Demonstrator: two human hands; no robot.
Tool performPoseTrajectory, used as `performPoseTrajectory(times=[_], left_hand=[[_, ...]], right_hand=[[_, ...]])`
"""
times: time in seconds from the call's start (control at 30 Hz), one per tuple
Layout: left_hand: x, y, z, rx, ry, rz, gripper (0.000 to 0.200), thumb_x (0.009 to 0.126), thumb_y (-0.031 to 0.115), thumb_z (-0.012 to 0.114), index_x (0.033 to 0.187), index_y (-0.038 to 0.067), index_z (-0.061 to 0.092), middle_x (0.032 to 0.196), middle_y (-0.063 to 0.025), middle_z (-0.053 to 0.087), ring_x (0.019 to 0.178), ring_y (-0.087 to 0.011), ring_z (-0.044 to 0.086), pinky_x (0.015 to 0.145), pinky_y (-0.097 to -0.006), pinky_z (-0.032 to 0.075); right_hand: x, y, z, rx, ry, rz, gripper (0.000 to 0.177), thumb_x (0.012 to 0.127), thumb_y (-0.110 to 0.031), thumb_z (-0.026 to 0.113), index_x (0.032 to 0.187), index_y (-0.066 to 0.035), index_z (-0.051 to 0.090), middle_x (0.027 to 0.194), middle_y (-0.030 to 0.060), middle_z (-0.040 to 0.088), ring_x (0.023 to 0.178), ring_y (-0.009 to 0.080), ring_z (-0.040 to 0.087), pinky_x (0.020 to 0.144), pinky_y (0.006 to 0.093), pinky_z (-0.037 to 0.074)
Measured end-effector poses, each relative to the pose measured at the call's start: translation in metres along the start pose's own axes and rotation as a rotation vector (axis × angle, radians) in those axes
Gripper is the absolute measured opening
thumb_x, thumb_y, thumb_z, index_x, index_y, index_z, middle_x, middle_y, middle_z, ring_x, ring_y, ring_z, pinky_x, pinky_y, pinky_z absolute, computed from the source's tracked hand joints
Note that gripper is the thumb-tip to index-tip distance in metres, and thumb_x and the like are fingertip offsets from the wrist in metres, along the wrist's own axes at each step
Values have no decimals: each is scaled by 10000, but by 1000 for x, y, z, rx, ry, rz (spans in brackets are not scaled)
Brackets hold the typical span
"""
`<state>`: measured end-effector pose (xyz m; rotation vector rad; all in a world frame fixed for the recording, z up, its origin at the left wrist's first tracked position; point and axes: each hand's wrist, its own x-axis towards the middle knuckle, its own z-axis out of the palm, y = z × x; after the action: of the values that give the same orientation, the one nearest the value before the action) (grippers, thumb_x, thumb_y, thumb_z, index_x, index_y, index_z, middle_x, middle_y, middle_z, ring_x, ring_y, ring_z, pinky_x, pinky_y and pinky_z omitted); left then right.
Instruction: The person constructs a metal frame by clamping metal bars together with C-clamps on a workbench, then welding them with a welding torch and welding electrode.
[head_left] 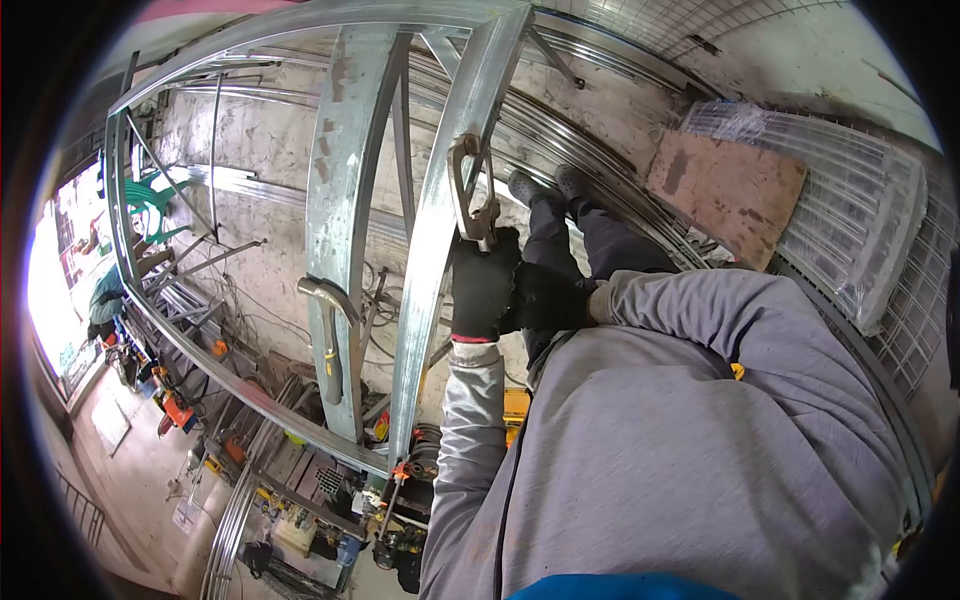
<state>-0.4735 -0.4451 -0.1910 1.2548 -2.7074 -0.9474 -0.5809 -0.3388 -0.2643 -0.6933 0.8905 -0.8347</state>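
Both arms (470, 415) converging, my left hand (483, 295) clasps the C-clamp (462, 185) ahead; my right hand (548, 297) touches my left, grip hidden.

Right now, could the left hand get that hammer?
Probably yes. The hammer lies on the wide metal beam, with nothing covering it. The left hand is down by the clamp, so it would have to go across the nearer beam first.

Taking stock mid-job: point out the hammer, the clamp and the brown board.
Hammer (326, 291): head camera view, on its metal head.
Clamp (455, 159): head camera view, on its frame's upper curve.
Board (726, 188): head camera view, middle of its face.
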Motion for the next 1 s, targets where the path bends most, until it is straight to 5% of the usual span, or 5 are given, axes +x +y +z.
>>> performPoseTrajectory(times=[0.17,0.27,0.4,0.63,1.0], left_hand=[[-5,10,-1,-951,59,-526,298,928,94,642,1210,16,701,1033,-165,743,845,-285,728,746,-377,560],[-2,-6,9,-289,128,-60,166,846,39,708,1008,32,740,1038,-107,753,886,-245,708,724,-413,549],[8,16,-11,-555,-22,-470,136,815,43,706,949,30,723,1056,-135,753,949,-314,720,796,-447,563],[-2,-8,13,-297,61,-163,139,831,29,703,969,10,710,1062,-155,749,987,-352,726,828,-439,575],[-3,-12,16,-417,91,-131,232,872,43,669,1100,6,698,1062,-150,744,942,-320,723,815,-418,571]], right_hand=[[-7,-17,7,-173,130,-148,651,770,-483,936,1170,-35,685,1167,144,757,1044,317,739,882,412,578],[-1,-11,1,-403,13,45,563,818,-445,899,1184,-52,730,1156,149,778,1065,295,743,903,405,576],[-8,-23,5,-598,-122,456,466,877,-416,842,1189,-78,771,1129,159,792,1059,281,750,928,409,575],[5,-5,1,-617,-310,-356,294,945,-331,767,1020,-49,800,905,164,792,838,263,763,777,404,585],[34,122,8,-464,-201,-278,209,996,-239,658,1042,-40,700,943,173,734,866,299,715,804,403,570]])
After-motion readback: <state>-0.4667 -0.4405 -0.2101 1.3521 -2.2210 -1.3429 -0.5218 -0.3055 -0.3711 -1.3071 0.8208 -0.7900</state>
